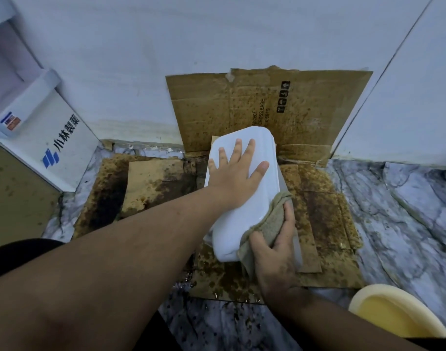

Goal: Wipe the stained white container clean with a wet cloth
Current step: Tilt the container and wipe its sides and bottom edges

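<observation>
The white container (232, 224) lies on stained cardboard in the middle of the floor, its broad side facing up. My left hand (235, 171) presses flat on its upper part with fingers spread. My right hand (275, 254) grips a grey-brown cloth (270, 216) and holds it against the container's lower right edge. The visible top surface looks white and free of marks. The right side under the cloth is hidden.
Flattened, heavily stained cardboard (325, 224) covers the marble floor (406, 211) and leans on the white wall (280, 107). A white carton with blue print (57, 145) stands at the left. A yellow basin (391, 315) of water sits at the lower right.
</observation>
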`<act>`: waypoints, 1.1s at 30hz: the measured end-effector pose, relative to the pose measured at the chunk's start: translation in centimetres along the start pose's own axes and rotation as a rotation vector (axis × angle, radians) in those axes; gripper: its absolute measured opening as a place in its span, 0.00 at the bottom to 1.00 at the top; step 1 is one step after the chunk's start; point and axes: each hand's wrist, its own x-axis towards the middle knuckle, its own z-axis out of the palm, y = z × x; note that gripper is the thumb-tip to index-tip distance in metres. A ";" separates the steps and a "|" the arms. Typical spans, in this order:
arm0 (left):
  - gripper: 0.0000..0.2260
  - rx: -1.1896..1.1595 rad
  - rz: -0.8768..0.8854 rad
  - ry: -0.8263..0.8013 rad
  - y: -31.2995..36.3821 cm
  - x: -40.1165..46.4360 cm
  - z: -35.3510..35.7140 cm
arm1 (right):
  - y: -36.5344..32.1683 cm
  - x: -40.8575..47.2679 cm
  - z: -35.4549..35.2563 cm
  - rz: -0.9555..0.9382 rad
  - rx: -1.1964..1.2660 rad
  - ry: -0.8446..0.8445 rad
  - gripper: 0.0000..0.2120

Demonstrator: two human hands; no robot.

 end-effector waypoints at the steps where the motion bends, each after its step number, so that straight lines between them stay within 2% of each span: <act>1: 0.32 -0.008 -0.002 -0.004 -0.1 0.0 -0.1 | 0.1 0.1 0.1 -0.033 -0.036 0.002 0.38; 4: 0.32 -0.034 -0.001 -0.015 -0.4 -0.1 -0.4 | 1.2 -0.2 0.1 -0.212 -0.192 0.020 0.34; 7: 0.32 -0.045 0.007 -0.016 -0.6 -0.3 -0.4 | 3.7 -0.8 -1.1 -0.353 -0.306 -0.036 0.31; 11: 0.32 -0.046 0.000 -0.013 -1.1 -0.3 -0.6 | 4.1 -0.3 -2.0 -0.279 -0.325 -0.125 0.33; 15: 0.32 -0.049 0.002 -0.018 -1.3 -0.2 -0.6 | 3.4 1.4 -3.8 -0.328 -0.396 -0.212 0.38; 18: 0.31 -0.044 0.002 -0.014 -1.5 -0.1 -0.6 | 2.9 1.5 -3.5 -0.345 -0.496 -0.235 0.36; 22: 0.31 -0.062 0.007 -0.013 -1.7 -0.1 -0.9 | 3.5 0.7 -2.0 -0.380 -0.450 -0.168 0.34; 28: 0.33 -0.024 0.060 0.015 -1.7 -1.0 -1.0 | 4.5 1.0 -0.5 -0.328 -0.160 -0.010 0.28; 31: 0.33 0.139 0.167 0.172 -1.7 -1.6 -1.5 | 4.4 1.8 -0.7 -0.335 -0.136 -0.014 0.28; 33: 0.25 0.193 0.293 0.293 -1.7 -2.2 -1.7 | 4.4 2.6 -1.4 -0.405 -0.184 -0.074 0.29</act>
